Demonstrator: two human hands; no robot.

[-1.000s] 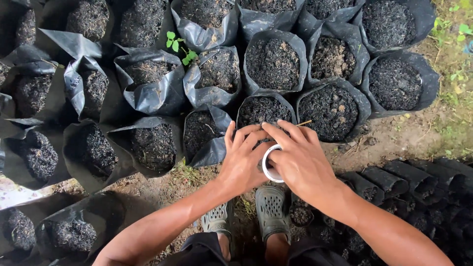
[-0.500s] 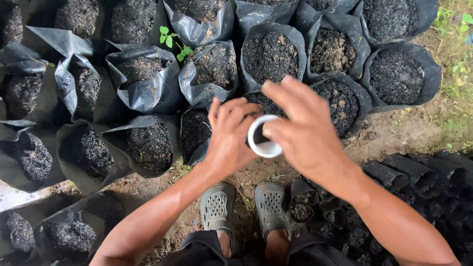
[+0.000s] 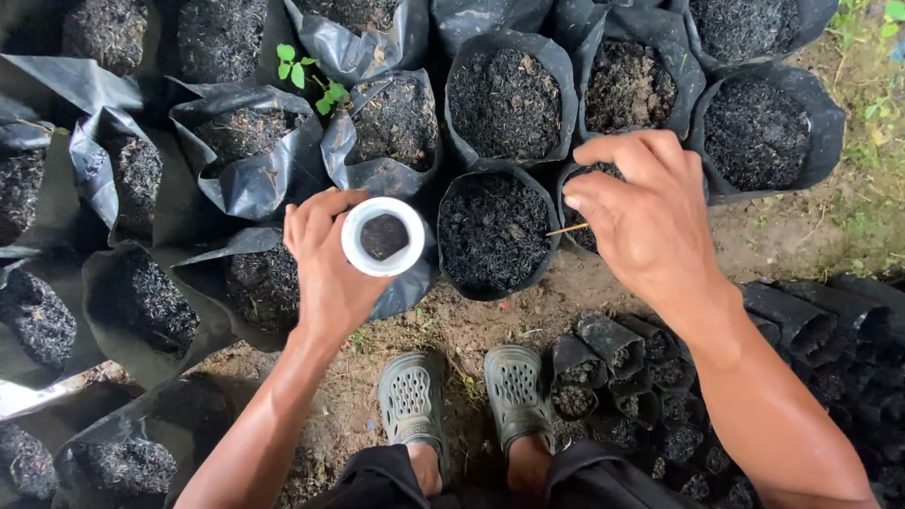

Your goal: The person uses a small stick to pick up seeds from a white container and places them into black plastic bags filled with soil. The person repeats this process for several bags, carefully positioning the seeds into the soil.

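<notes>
The hands have parted: the left hand (image 3: 325,269) now wraps its fingers around the short white plastic cup (image 3: 384,236), carried left above a black plastic grow bag (image 3: 401,287). The right hand (image 3: 650,221), fingers pinched on a thin pale sliver (image 3: 566,229), has drawn away over the soil-filled black grow bag (image 3: 495,231), seemingly to plant it.

Soil-filled black bags (image 3: 497,231) crowd ahead; bare ground (image 3: 782,250) right stays open

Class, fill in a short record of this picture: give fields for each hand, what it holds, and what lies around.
Left hand: holds a white cup upright, dark material inside
Right hand: fingers pinch a thin stick
Below the hands: black bag of dark soil, open at the top
Surroundings: rows of filled black bags; small green seedling; small rolled black bags on the ground at the right
Feet: grey clogs
</notes>
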